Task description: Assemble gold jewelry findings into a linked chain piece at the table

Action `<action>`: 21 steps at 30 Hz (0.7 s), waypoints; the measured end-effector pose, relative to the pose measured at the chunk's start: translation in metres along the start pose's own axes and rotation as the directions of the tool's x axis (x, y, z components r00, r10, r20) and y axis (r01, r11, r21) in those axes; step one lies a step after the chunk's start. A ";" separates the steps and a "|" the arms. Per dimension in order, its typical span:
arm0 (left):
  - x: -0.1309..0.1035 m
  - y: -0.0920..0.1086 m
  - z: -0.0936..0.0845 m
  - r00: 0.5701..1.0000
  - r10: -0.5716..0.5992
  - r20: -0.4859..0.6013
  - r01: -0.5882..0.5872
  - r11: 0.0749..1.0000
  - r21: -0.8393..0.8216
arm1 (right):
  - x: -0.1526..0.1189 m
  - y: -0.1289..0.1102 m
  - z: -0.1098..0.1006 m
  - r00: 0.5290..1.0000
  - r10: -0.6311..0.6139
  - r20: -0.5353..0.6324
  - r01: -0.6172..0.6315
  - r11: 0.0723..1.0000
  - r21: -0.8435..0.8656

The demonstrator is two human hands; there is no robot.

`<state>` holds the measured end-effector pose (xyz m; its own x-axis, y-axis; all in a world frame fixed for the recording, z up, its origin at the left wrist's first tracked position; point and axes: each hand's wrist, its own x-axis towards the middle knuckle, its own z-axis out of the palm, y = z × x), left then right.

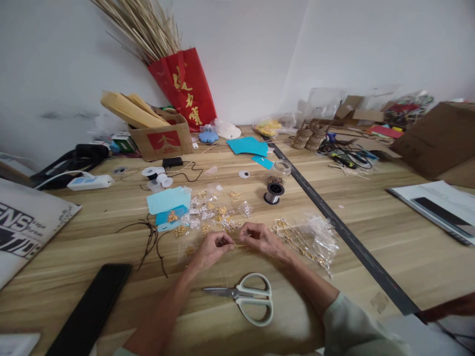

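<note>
My left hand [214, 249] and my right hand [260, 238] meet over the middle of the wooden table, fingertips pinched and nearly touching. A thin gold chain [239, 245] runs between them, its ends hidden by the fingers. Just beyond lie small piles of gold and silver beads and findings [222, 217], some in clear bags. Below my hands rests a pair of scissors [241, 296] with pale handles, blades pointing left. To the right, longer gold and silver chains [297, 242] lie beside crumpled clear plastic bags [322, 235].
A spool of wire [273, 194] stands behind the beads, near blue cards [168, 200]. Black cords [150, 237] lie at left, above a dark phone-like slab [91, 309]. A long dark strip [326, 212] crosses the table. Cardboard boxes [438, 138] and a red bag [189, 89] stand toward the back.
</note>
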<state>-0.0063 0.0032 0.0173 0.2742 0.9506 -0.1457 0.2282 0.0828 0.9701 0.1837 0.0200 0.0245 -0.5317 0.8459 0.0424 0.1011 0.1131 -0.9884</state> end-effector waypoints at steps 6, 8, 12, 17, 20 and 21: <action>0.000 -0.001 -0.002 1.000 0.023 -0.011 -0.023 1.000 -0.007 | -0.001 0.004 0.001 1.000 0.009 0.012 -0.009 1.000 0.030; 0.000 -0.001 0.000 0.997 0.058 -0.056 -0.056 0.998 0.042 | 0.000 0.003 0.000 1.000 0.010 0.020 -0.011 1.000 0.023; -0.001 -0.003 0.005 0.977 0.170 -0.127 -0.143 0.970 0.199 | 0.001 -0.001 -0.005 0.999 -0.006 0.034 0.007 1.000 -0.026; 0.002 -0.007 0.008 0.986 0.138 -0.096 -0.123 0.981 0.148 | 0.002 0.001 -0.011 0.998 -0.010 0.060 0.016 0.995 -0.102; 0.005 -0.007 0.007 0.995 0.079 -0.060 -0.077 0.997 0.031 | 0.002 0.002 -0.014 0.997 -0.001 0.073 0.011 0.991 -0.132; 0.005 -0.007 0.006 0.996 0.069 -0.053 -0.070 0.998 -0.002 | 0.002 0.002 -0.015 0.997 -0.001 0.074 0.011 0.990 -0.138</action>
<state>-0.0004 0.0060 0.0089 0.2393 0.9686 -0.0674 0.2067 0.0170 0.9783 0.1954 0.0298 0.0245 -0.5922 0.8052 0.0327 0.2101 0.1934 -0.9584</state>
